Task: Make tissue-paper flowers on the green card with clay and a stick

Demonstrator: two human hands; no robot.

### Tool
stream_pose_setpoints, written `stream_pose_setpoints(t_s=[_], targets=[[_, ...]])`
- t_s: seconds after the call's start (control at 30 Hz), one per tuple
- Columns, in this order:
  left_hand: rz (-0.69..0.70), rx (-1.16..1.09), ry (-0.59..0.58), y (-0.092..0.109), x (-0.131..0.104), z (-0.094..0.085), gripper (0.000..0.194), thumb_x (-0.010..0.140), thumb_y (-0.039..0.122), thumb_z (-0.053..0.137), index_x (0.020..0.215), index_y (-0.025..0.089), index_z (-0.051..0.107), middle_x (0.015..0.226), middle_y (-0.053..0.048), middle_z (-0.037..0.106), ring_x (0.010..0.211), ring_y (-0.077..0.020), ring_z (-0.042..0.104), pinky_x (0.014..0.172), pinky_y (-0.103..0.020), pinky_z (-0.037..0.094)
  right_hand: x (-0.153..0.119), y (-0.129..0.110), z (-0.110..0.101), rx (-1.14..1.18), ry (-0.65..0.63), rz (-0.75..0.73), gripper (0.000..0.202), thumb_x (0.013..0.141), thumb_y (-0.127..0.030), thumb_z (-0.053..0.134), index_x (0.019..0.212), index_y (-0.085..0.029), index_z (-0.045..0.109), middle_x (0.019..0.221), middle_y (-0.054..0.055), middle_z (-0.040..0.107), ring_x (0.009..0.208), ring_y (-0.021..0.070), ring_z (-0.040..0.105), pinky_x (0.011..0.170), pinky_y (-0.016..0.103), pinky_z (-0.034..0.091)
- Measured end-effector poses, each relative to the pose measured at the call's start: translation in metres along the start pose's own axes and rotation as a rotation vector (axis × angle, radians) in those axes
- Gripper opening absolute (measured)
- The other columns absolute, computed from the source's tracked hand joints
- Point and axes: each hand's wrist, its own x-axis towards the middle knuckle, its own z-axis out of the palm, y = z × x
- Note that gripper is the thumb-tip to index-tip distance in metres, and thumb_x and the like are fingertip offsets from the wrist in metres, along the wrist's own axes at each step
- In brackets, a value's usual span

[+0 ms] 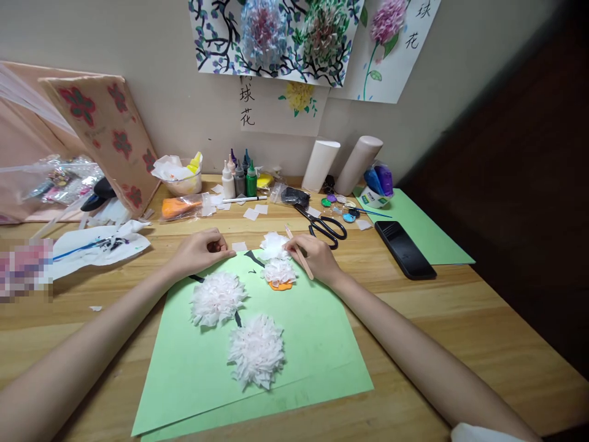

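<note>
A person sits at a wooden desk with a sheet of green paper laid across the lower middle of the frame. Three finished white tissue puffs sit on it: one at left centre, one lower down, and a smaller one over a patch of orange near the sheet's upper edge. A fourth, looser white tuft lies just above that, at the top edge of the paper.

The right hand has its fingers closed around a thin wooden stick, held like a pencil, with the upper end pointing toward the black scissors behind it. The fingertips lie against the loose tuft. The left hand rests at the sheet's upper left edge, fingers curled and pinched together; a small white paper square lies right beside the fingertips, though whether it is pinched I cannot tell.

By my reading, the step in hand is building up another tissue flower, piece by piece, on the upper part of the sheet. The next move would call for a fresh square wrapped on the stick's tip and pressed in close beside the tuft, lightly, so the neighbouring petals are not flattened.

Small paint bottles stand at upper centre and a black phone lies at right.
</note>
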Motion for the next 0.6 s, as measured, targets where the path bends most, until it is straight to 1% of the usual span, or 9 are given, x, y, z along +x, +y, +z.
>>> stream_pose_setpoints(t_s=[0.2,0.33,0.5,0.57,0.6], targets=[[0.002,0.002,-0.001,0.0005,-0.0006,-0.0007,0.04,0.074,0.057,0.059,0.067,0.017,0.059,0.072,0.0,0.057,0.06,-0.0115,0.048,0.056,-0.024,0.036,-0.0014,0.0008,-0.0025,0.03,0.147,0.144,0.009,0.076,-0.011,0.057,0.076,-0.02,0.059,0.078,0.004,0.066,0.074,0.0188,0.063,0.066,0.028,0.048],[0.0,-0.017,-0.001,-0.0012,0.0002,0.0003,0.039,0.074,0.056,0.059,0.067,0.018,0.059,0.072,0.0,0.057,0.059,-0.0114,0.048,0.055,-0.024,0.036,-0.0006,0.0,-0.0043,0.14,0.223,0.23,0.008,0.077,-0.014,0.054,0.079,-0.021,0.059,0.083,0.004,0.069,0.075,0.0187,0.065,0.067,0.029,0.051],[0.001,-0.016,0.003,-0.0006,0.0,0.0005,0.038,0.073,0.055,0.06,0.067,0.018,0.059,0.07,0.0,0.057,0.059,-0.0114,0.048,0.055,-0.025,0.036,0.0003,0.0015,-0.0062,0.206,0.358,0.316,0.003,0.077,-0.018,0.058,0.077,-0.021,0.056,0.081,0.004,0.068,0.078,0.0204,0.067,0.071,0.031,0.052],[0.0,-0.014,0.004,0.0002,-0.0002,0.0003,0.038,0.073,0.055,0.06,0.066,0.018,0.059,0.07,0.0,0.057,0.059,-0.0114,0.048,0.055,-0.025,0.036,-0.0003,0.0017,-0.0063,0.25,0.374,0.326,0.005,0.078,-0.022,0.06,0.078,-0.021,0.055,0.082,0.005,0.068,0.079,0.0205,0.067,0.07,0.032,0.053],[-0.002,-0.011,0.004,0.0005,-0.0003,0.0001,0.038,0.073,0.055,0.06,0.066,0.018,0.059,0.07,0.001,0.057,0.059,-0.0114,0.048,0.055,-0.025,0.036,-0.0007,0.0012,-0.0062,0.28,0.35,0.314,0.007,0.078,-0.023,0.061,0.079,-0.021,0.054,0.083,0.005,0.068,0.08,0.0204,0.067,0.069,0.032,0.053]])
